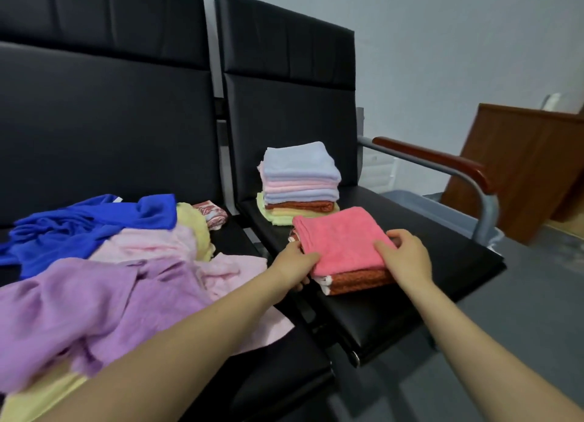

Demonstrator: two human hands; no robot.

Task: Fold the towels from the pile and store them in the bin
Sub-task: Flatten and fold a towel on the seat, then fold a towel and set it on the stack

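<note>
Both hands, left (295, 263) and right (407, 257), grip a folded pink towel (341, 241) on the bench (442, 263) (bin (407, 200) contents hidden).

A loose pile (104, 263) of blue, pink, purple and yellow towels sprawls on the left seat. A tall folded stack (298, 184) stands on the right seat. Nearer, a folded coral towel (343, 243) lies atop a rust one (360, 284). The grey bin (433, 208) sits beyond the armrest
</note>
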